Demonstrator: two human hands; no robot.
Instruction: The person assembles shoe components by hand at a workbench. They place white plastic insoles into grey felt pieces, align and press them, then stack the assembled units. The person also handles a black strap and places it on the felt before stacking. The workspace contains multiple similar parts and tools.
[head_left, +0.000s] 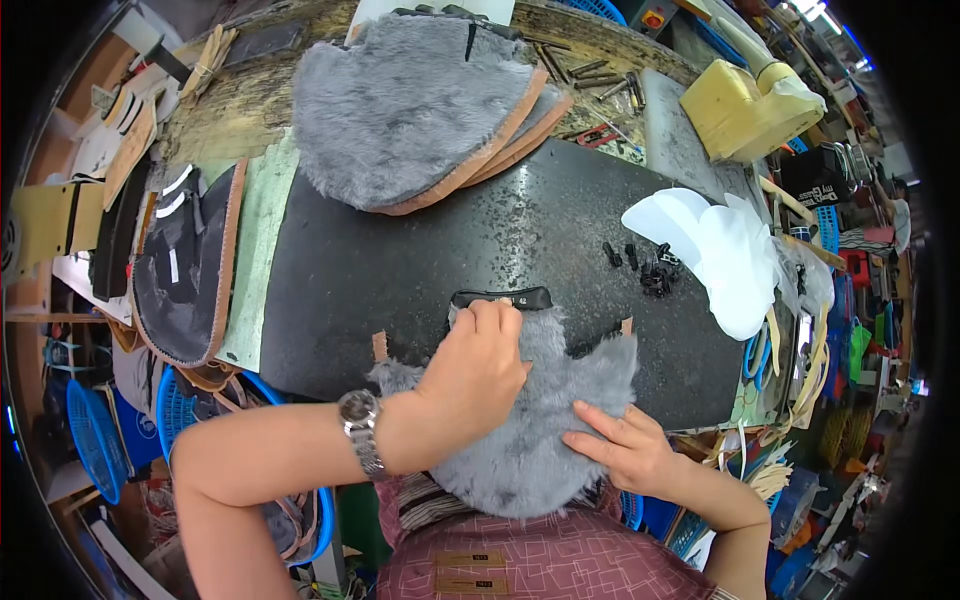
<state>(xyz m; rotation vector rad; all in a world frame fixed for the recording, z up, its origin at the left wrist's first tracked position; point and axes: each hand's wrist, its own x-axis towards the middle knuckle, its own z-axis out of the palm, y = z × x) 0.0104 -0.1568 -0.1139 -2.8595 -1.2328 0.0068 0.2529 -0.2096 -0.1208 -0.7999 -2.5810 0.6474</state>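
A grey fur piece (530,440) lies across the near edge of the black work board (400,290), its lower end over my lap. A short black strip (502,298) with small white print sits at its far end. My left hand (475,370) is closed, the fingertips bunched together at this strip. Just right of centre, my right hand (632,450) rests on the fur with its visible fingers stretched out and apart. Small tan tabs (380,346) stick out at both sides of the fur. What lies under my left palm is hidden.
Stacked grey fur pieces with tan stitched edges (420,110) lie at the back. Small black parts (656,272) and white curved sheets (715,250) are on the right, a yellow container (730,110) beyond them. A black, tan-edged piece (185,270) lies left; blue baskets (95,435) stand below.
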